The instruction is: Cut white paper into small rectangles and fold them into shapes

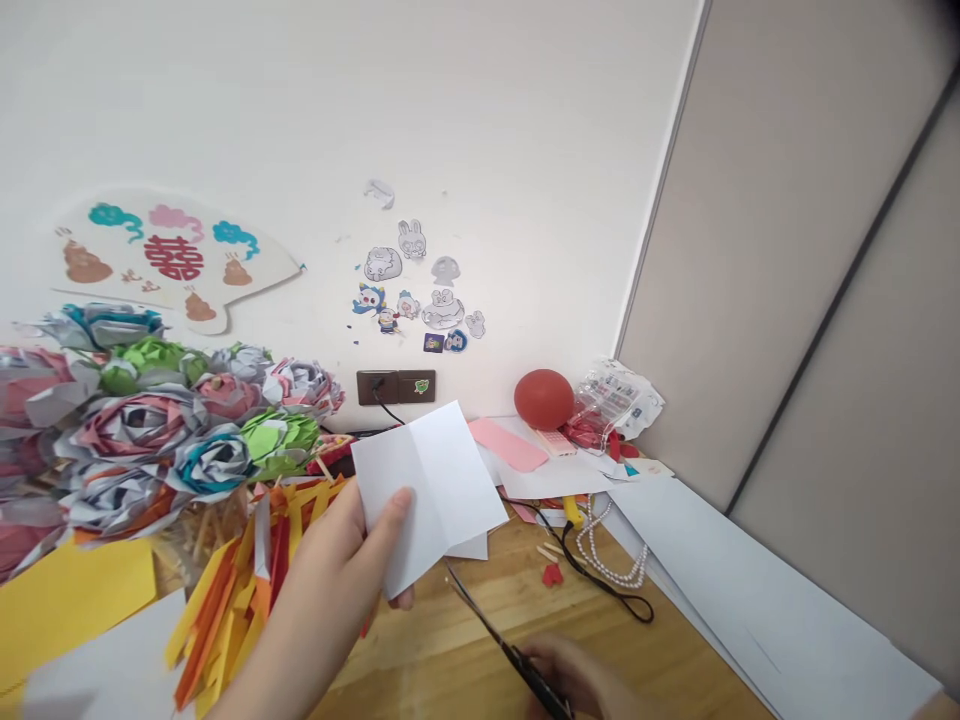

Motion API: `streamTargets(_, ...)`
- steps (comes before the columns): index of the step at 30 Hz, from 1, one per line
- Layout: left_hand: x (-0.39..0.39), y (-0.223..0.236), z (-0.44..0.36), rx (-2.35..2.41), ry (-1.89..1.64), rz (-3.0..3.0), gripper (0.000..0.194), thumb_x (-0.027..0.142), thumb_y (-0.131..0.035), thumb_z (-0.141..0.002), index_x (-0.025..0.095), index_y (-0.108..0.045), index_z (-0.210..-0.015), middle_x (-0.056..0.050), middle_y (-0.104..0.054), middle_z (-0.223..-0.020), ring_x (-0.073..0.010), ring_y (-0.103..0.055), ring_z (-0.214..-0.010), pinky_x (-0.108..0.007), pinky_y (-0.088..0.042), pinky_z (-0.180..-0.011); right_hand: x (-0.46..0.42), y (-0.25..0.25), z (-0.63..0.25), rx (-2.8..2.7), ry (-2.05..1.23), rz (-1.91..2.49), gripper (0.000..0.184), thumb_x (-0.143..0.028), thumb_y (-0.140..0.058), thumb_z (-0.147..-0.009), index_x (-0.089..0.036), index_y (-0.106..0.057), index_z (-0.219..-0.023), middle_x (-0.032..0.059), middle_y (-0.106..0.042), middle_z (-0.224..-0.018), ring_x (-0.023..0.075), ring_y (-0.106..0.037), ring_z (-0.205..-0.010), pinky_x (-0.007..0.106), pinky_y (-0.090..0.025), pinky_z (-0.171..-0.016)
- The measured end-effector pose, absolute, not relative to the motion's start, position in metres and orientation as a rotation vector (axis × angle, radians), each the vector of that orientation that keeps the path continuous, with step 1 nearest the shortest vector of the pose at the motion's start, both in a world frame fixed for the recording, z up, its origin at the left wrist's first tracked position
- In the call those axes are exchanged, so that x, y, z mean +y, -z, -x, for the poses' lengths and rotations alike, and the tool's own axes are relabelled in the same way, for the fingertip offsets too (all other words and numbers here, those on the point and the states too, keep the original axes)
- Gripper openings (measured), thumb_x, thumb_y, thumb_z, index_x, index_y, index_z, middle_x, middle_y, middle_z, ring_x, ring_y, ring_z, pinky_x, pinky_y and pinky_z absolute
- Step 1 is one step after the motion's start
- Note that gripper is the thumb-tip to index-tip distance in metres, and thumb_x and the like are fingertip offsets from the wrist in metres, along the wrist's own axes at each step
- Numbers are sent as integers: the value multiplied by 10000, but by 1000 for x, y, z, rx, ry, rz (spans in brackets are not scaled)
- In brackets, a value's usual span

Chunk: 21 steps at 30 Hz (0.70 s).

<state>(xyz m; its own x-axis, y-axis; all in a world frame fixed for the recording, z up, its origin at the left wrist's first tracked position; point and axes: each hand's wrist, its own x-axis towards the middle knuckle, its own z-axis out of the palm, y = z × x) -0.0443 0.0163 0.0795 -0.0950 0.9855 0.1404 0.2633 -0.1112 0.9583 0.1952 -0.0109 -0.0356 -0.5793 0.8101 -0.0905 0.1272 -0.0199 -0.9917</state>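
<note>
Between the thumb and fingers of my left hand [367, 540] is a white sheet of paper [442, 470] with a crease down its middle, held up above the wooden table [420, 650]. My right hand [570, 670], low in the view and partly blurred, grips a pair of black-handled scissors [491, 625]. The scissors' blades point up and left, just below the paper's lower edge and apart from it. Another piece of white paper [472, 547] shows behind the held sheet.
Folded paper flowers [150, 425] and orange and yellow paper strips [225, 610] crowd the left. Toward the back right are a red balloon [544, 400], pink paper [510, 445], a bead string [600, 560] and a black cord [626, 603]. Large white sheets [765, 590] lie along the right.
</note>
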Motion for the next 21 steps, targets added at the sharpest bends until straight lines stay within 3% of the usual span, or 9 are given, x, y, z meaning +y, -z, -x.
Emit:
streamTargets(6, 13, -80, 37, 1443, -1282, -1480, 304, 526, -536, -722, 226, -494, -750, 49, -568, -400, -190, -550, -322, -260, -416, -343, 0, 23, -160, -1673, -1680, 726, 650, -512, -746, -598, -229, -500, -1129, 51, -558, -906, 189, -562, -815, 356, -446, -799)
streamTargets(11, 16, -78, 36, 1508, -1235, -1513, 301, 519, -516, -727, 225, -503, -787, 55, -550, -354, -203, -555, -304, -245, -376, -311, 9, 24, -136, -1470, -1632, 776, 415, -576, -587, -751, -229, -571, -977, 24, -536, -817, 161, -537, -735, 315, -430, -724)
streamTargets(16, 18, -76, 35, 1473, -1277, -1517, 307, 510, -517, -726, 219, -517, -822, 64, -558, -393, -193, -558, -304, -245, -385, -312, 17, 37, -131, -1498, -1590, 659, 610, -660, -668, -623, -226, -540, -1032, 39, -548, -838, 180, -544, -734, 343, -429, -731)
streamTargets(21, 20, -71, 36, 1491, -1298, -1524, 302, 510, -523, -732, 219, -512, -811, 67, -561, -428, -182, -557, -301, -246, -400, -316, 20, 54, -138, -1497, -1566, 571, 703, -650, -665, -645, -220, -488, -1172, 73, -566, -910, 209, -547, -805, 372, -420, -796)
